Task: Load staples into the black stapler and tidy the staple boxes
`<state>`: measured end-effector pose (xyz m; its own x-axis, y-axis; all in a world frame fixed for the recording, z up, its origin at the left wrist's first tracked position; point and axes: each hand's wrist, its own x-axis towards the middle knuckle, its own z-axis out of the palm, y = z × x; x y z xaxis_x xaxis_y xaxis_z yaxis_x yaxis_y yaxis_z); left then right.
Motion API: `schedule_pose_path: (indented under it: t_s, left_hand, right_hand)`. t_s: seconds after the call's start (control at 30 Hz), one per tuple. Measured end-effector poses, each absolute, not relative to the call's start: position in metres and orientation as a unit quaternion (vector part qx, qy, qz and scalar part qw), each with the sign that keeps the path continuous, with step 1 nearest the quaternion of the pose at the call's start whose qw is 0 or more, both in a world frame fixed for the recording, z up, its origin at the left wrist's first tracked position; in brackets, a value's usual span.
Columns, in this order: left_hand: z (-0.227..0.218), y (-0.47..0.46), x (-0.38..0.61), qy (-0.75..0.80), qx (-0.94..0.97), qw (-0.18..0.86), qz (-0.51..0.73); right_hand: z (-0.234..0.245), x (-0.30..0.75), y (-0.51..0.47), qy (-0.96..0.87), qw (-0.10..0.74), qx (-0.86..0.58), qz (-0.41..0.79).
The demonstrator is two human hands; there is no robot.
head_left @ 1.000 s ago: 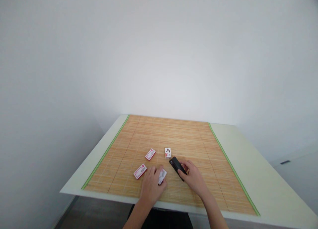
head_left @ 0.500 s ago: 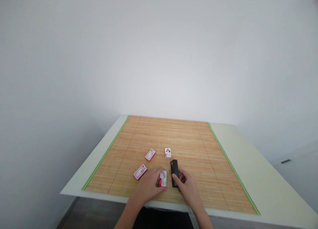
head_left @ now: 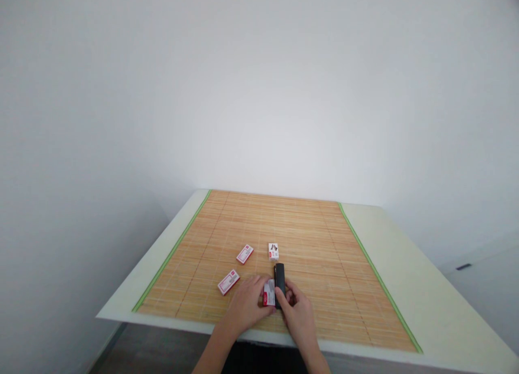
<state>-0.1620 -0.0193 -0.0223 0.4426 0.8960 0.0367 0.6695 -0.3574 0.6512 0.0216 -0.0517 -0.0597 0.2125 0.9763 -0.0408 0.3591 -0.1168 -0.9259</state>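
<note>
My left hand is closed around a small red-and-white box near the front of the mat, its thumb and fingers at the box's ends. A black stapler stands lengthwise right beside that box, at most a narrow gap from it. Gripping the stapler from the right is my right hand, thumb on its near part and fingers along its side. Just beyond the stapler's far end lies a white box with a dark printed picture.
Two more red-and-white boxes lie to the left, one nearer and one farther. Everything rests on a bamboo mat with green edging, spread over a pale table. White walls rise behind and to the left.
My right hand has brought the stapler leftward, up against the box in my left hand. That box has shifted slightly to the right. The other boxes stay in place.
</note>
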Motion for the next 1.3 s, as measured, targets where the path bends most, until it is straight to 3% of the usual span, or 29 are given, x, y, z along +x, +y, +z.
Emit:
schedule_pose_path:
  t_s: [0.23,0.5,0.7,0.93,1.3]
  left_hand:
    - [-0.020,-0.024,-0.158,0.495,0.799,0.275,0.204]
    - [-0.018,-0.007,-0.200,0.521,0.825,0.139,0.169]
    - [-0.043,0.013,-0.222,0.509,0.839,0.061,0.180]
    - [-0.071,0.031,-0.250,0.661,0.723,-0.010,0.199]
    - [-0.064,0.043,-0.262,0.684,0.695,0.015,0.221]
  right_hand:
    - [-0.062,0.021,-0.052,-0.512,0.419,-0.659,0.357]
    - [-0.059,0.021,-0.054,-0.507,0.423,-0.666,0.349]
    - [-0.055,0.018,-0.055,-0.493,0.443,-0.663,0.349]
    - [-0.055,0.019,-0.055,-0.489,0.446,-0.670,0.337]
    - [-0.060,0.018,-0.055,-0.496,0.434,-0.670,0.342]
